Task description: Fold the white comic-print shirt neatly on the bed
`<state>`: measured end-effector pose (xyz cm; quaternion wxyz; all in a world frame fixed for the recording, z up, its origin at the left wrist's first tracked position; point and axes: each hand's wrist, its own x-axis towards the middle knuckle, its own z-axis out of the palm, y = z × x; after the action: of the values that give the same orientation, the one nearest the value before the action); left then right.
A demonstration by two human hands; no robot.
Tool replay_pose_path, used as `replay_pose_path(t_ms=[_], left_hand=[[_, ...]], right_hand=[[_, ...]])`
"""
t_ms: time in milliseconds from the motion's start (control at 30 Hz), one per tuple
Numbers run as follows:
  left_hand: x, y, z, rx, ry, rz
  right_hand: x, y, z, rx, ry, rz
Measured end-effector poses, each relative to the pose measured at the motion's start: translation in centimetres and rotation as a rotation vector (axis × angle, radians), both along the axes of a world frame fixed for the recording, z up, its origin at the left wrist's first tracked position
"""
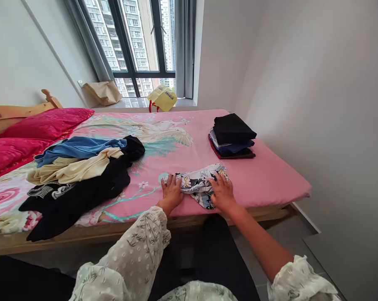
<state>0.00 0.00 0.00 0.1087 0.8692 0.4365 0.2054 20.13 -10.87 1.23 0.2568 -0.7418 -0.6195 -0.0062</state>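
Head view: a white cloth item with a dark cartoon print [193, 180] lies near the near edge of a bed [270, 177], right of the bed's middle, bunched into a long strip with one part hanging toward the near side. The left hand [172, 191] rests palm down on its left end, fingers extended and slightly apart, not closed around the cloth. The right hand [222, 193] touches the right end, fingers spread and a little bent; whether it pinches any fabric cannot be determined. Beyond and to the right stands a folded stack of clothes [234, 130], black on top, with blue, white and dark red layers visible beneath. To the left lies a loose heap of clothes [82, 165] in blue, cream and black, unfolded. Red pillows [51, 124] occupy the far left. A yellow bag [164, 98] and a brown paper bag [105, 93] sit by the far window [134, 73].
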Motion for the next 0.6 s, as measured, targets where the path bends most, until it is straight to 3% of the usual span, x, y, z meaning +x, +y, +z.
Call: replay_pose_path(t_ms=[67, 167, 267, 333, 433, 600], left_hand=[[-2.6, 0.2, -0.5, -0.017, 0.047, -0.033], [-6.4, -1.5, -2.0, -0.049, 0.063, -0.150], [-9.5, -3.1, -3.0, -0.069, 0.051, -0.153], [-10.2, -3.2, -3.1, -0.059, 0.005, -0.094], [-8.5, -2.1, -2.4, -0.107, -0.162, -0.008], [-4.1, 1.4, 0.2, -0.322, -0.370, 0.024]], right_hand=[[3.3, -0.6, -2.5, 0.004, 0.054, -0.034], [6.1, -3.0, -5.6, 0.045, 0.122, -0.018], [6.7, -5.0, -6.8, 0.131, 0.182, -0.045], [6.3, -5.0, -6.2, 0.216, 0.204, -0.106], [4.6, -2.9, -3.9, 0.334, 0.196, -0.165], [3.5, 2.2, -0.1, 0.253, 0.362, -0.050]])
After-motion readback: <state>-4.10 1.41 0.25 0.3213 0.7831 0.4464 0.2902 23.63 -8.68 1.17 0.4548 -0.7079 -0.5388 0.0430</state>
